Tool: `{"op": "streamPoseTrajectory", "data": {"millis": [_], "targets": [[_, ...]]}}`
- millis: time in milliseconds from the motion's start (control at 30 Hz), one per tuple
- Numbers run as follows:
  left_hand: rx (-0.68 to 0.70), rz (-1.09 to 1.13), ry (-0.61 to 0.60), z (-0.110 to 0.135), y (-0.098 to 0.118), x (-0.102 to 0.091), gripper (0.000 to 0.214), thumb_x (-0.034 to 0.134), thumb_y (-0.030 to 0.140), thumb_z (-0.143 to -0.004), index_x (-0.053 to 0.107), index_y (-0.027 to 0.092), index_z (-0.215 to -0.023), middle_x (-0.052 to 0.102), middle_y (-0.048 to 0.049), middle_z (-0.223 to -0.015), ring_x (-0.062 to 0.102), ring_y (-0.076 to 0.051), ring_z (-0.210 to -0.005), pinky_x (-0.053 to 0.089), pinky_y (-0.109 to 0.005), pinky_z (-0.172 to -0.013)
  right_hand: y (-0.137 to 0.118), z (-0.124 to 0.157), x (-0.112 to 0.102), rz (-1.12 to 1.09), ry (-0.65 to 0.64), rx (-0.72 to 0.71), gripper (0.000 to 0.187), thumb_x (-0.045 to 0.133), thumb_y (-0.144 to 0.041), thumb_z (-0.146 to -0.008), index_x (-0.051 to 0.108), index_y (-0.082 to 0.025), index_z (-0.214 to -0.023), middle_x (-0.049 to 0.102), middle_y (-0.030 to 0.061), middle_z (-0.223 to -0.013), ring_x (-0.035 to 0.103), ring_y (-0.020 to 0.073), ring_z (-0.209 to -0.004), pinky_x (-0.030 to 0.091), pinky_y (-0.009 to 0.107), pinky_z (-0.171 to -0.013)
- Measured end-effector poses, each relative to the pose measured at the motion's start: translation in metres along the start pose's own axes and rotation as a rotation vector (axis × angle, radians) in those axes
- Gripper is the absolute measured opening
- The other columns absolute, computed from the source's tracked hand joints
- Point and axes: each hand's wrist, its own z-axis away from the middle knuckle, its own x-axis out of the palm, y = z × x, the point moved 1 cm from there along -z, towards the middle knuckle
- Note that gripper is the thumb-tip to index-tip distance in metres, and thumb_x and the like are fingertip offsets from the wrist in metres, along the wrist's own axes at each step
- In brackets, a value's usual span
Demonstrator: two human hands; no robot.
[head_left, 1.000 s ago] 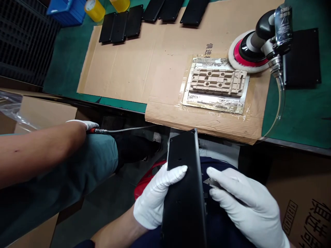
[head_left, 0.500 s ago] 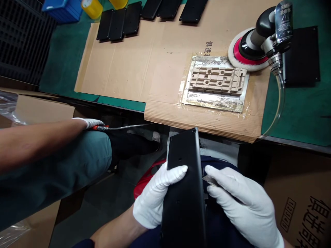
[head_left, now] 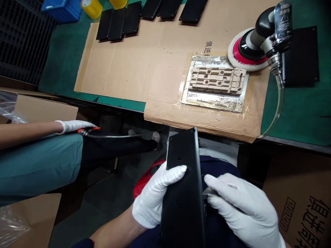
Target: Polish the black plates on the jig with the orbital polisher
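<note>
My left hand (head_left: 157,193), in a white glove, grips a long black rectangular panel (head_left: 183,193) by its left edge, thumb lying across the top face. The panel has small holes, two of them at its far corners. It is held over my lap, below the table edge. At its right edge my right hand (head_left: 240,206), also gloved in white, pinches a small pointed metal blade (head_left: 210,191) between thumb and fingers. The blade's tip is at the panel's side; whether it touches cannot be made out. The near end of the panel runs out of view.
A polisher (head_left: 254,44) with a white pad rests beside a tan grooved block (head_left: 218,81) on a metal plate. Several black panels (head_left: 132,19) lie at the back, one more (head_left: 301,57) at right. Left, a co-worker's gloved hand (head_left: 74,126) holds an orange-handled air tool with a hose.
My right hand and the blade have slid slightly toward me along the panel's edge. The panel stays nearly still. The co-worker's arm and hose tool have moved left.
</note>
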Motion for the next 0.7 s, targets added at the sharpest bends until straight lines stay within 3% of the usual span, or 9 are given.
{"op": "streamPoseTrajectory", "data": {"millis": [267,367,467,533,600,700], "targets": [[-0.001,-0.016,0.036,0.001,0.0,-0.001,0.022,0.088,0.014,-0.075,0.071,0.015,-0.088,0.074,-0.0009,-0.07,0.074,-0.016,-0.061,0.061,-0.021,-0.059,0.002,0.0,-0.002,-0.061,-0.008,-0.019,0.053,0.066,-0.008,-0.093,0.068,-0.028,-0.142,0.072,0.0019,-0.076,0.067,0.0157,-0.064,0.056,0.027,-0.059],[-0.011,-0.023,0.061,-0.001,0.001,-0.001,0.02,0.087,0.015,-0.076,0.072,0.015,-0.088,0.074,-0.002,-0.069,0.074,-0.017,-0.061,0.063,-0.023,-0.061,0.01,0.004,0.0,-0.125,0.005,0.093,0.043,0.069,-0.014,-0.093,0.074,-0.029,-0.134,0.073,0.0017,-0.078,0.067,0.015,-0.063,0.056,0.025,-0.058],[-0.005,-0.032,0.137,-0.003,0.003,-0.001,0.018,0.086,0.016,-0.077,0.073,0.015,-0.089,0.077,-0.0047,-0.074,0.075,-0.02,-0.063,0.064,-0.027,-0.063,0.03,0.007,0.002,-0.144,0.171,0.379,0.032,0.071,-0.027,-0.095,0.078,-0.025,-0.127,0.074,0.0028,-0.08,0.063,0.0127,-0.057,0.052,0.022,-0.049],[-0.001,-0.023,0.195,-0.004,0.004,-0.001,0.016,0.085,0.016,-0.078,0.074,0.015,-0.09,0.079,-0.0056,-0.078,0.077,-0.021,-0.066,0.065,-0.028,-0.064,0.046,0.004,-0.002,-0.145,0.326,0.52,0.036,0.071,-0.036,-0.096,0.077,-0.02,-0.128,0.071,0.0029,-0.076,0.057,0.0109,-0.052,0.047,0.021,-0.044],[0.001,-0.012,0.235,-0.005,0.006,0.0,0.014,0.084,0.015,-0.08,0.075,0.016,-0.09,0.079,-0.0052,-0.079,0.077,-0.021,-0.067,0.065,-0.028,-0.064,0.063,-0.006,-0.015,-0.064,0.469,0.589,0.046,0.076,-0.044,-0.091,0.076,-0.018,-0.129,0.07,0.0026,-0.075,0.054,0.01,-0.052,0.045,0.02,-0.043],[0.005,-0.006,0.266,-0.005,0.008,0.002,0.011,0.082,0.015,-0.082,0.075,0.015,-0.09,0.079,-0.0049,-0.078,0.077,-0.019,-0.066,0.064,-0.025,-0.063,0.089,-0.023,-0.051,0.189,0.635,0.624,0.052,0.078,-0.048,-0.086,0.077,-0.02,-0.129,0.068,0.0035,-0.078,0.054,0.0106,-0.057,0.044,0.022,-0.049]]}}
